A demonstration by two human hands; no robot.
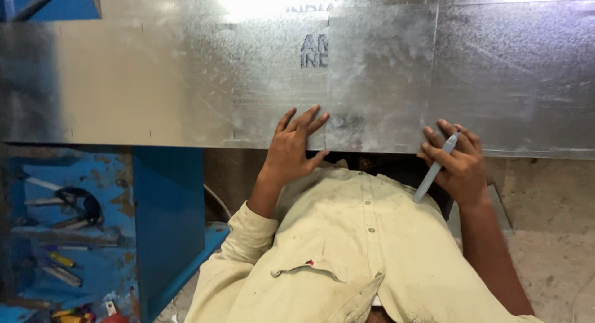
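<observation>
A large galvanised metal sheet lies across the bench in front of me. A smaller rectangular sheet piece rests on top of it, near the middle. My left hand lies flat with fingers spread on the near edge of the sheets, by the small piece's lower left corner. My right hand rests at the small piece's lower right corner and holds a grey marking tool that slants down toward my cream shirt.
A blue metal bench frame stands at the lower left. Its shelf holds several hand tools, among them snips and screwdrivers. A concrete floor shows at the lower right.
</observation>
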